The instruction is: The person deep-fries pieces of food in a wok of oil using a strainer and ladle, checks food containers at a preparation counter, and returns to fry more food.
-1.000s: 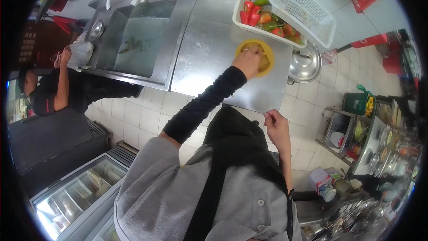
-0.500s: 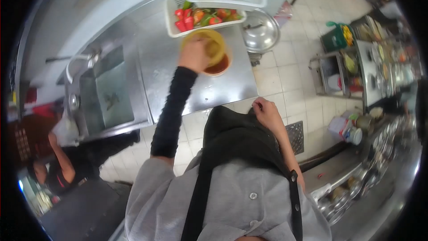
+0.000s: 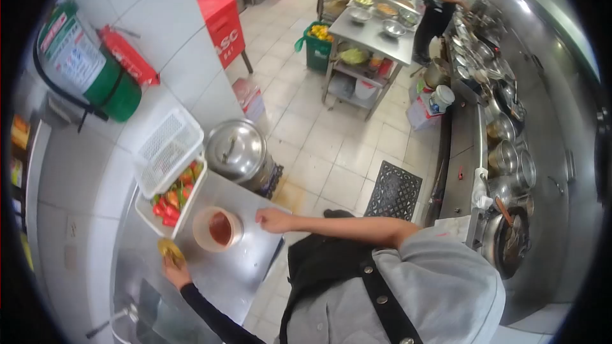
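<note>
My left hand (image 3: 177,271), below a black sleeve, grips a small yellow bowl (image 3: 169,250) by its edge, over the steel counter beside the vegetable basket. A pale round tub (image 3: 201,237) with dark red sauce (image 3: 220,228) inside stands on the counter, between my two hands and apart from both. My right hand (image 3: 274,220) is at the counter's right edge with its fingers curled in; nothing shows in it. Red and green peppers (image 3: 171,204) fill a white plastic basket (image 3: 152,218) behind the tub. Another white basket (image 3: 167,153) is tilted against its back.
A large lidded metal pot (image 3: 237,153) stands just past the counter's far end. The sink (image 3: 153,309) and tap (image 3: 124,313) are at lower left. On the wall hangs a green extinguisher (image 3: 95,70). Stoves with several pans (image 3: 507,156) line the right, where a person (image 3: 438,9) works.
The view has swung right, toward the aisle. My left hand has carried the yellow bowl from over the sauce tub to its left. My right hand has moved from my apron to the counter edge.
</note>
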{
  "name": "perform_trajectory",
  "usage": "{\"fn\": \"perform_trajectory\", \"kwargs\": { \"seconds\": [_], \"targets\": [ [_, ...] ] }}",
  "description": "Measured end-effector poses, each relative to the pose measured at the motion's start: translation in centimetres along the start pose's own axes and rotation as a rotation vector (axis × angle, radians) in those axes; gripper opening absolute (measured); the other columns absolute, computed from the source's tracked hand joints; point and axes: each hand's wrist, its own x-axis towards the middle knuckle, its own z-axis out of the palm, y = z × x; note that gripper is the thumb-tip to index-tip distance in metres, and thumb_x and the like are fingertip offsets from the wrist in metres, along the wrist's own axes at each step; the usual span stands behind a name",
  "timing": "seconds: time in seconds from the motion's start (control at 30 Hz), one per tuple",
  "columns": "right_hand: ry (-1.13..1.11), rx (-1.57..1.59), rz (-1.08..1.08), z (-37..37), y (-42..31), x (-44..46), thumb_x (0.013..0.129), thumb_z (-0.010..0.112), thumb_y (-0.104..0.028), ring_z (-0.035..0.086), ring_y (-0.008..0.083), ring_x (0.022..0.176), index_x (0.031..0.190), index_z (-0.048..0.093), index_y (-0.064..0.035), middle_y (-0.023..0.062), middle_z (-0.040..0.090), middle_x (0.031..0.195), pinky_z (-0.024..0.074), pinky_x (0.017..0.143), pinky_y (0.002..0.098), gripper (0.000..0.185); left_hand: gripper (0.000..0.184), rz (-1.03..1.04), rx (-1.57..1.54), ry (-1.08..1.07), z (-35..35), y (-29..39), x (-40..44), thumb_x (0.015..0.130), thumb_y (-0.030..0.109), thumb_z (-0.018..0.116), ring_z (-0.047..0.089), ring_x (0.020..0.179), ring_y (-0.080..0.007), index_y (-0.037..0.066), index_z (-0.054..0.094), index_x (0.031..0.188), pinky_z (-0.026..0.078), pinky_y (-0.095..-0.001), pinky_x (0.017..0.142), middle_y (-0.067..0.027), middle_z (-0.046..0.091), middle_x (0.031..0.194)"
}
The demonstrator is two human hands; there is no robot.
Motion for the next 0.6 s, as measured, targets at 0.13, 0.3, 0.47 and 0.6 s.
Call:
{"fn": "perform_trajectory", "kwargs": {
  "seconds": [0.13,0.3,0.47,0.6],
  "targets": [
    [-0.037,0.558,0.578,2.7,-4.5,4.1,0.089,0.060,-0.014,0.065,0.0191,0.081,0.114,0.065,-0.0027,0.0088,0.065,0.094,0.0561,0.069,0.0367,0.028,0.053,-0.085,-0.150,-0.025,-4.2,8.1,-3.5,0.086,0.010,0.069,0.054,0.132,-0.0437,-0.001,0.062,0.137,0.042,-0.0501,0.114,-0.0272,0.057,0.141],
    [-0.042,0.895,0.188,6.8,0.9,3.9,0.091,0.068,-0.015,0.062,0.0138,0.079,0.103,0.065,-0.0071,0.0024,0.063,0.093,0.0557,0.071,0.0350,0.015,0.071,-0.160,0.161,-0.137,7.6,-2.8,-10.4,0.087,0.042,0.072,0.046,0.141,-0.0446,0.008,0.055,0.148,0.035,-0.0535,0.120,-0.0269,0.049,0.153],
    [-0.111,0.704,0.671,4.2,-4.3,4.9,0.092,0.053,-0.002,0.063,0.0204,0.091,0.136,0.052,-0.0075,0.0071,0.060,0.109,0.0560,0.080,0.0390,0.045,0.069,-0.424,-0.061,0.056,-0.7,8.6,-14.6,0.082,0.013,0.070,0.043,0.138,-0.0461,0.006,0.050,0.147,0.034,-0.0529,0.117,-0.0283,0.048,0.148],
    [-0.066,0.652,0.674,3.7,-5.0,4.6,0.090,0.051,0.000,0.063,0.0211,0.091,0.140,0.050,-0.0093,0.0078,0.058,0.115,0.0562,0.080,0.0406,0.051,0.065,-0.524,-0.063,0.306,-0.1,10.8,-18.7,0.077,-0.001,0.067,0.046,0.131,-0.0443,0.007,0.055,0.140,0.036,-0.0533,0.112,-0.0241,0.048,0.141]
  ]
}}
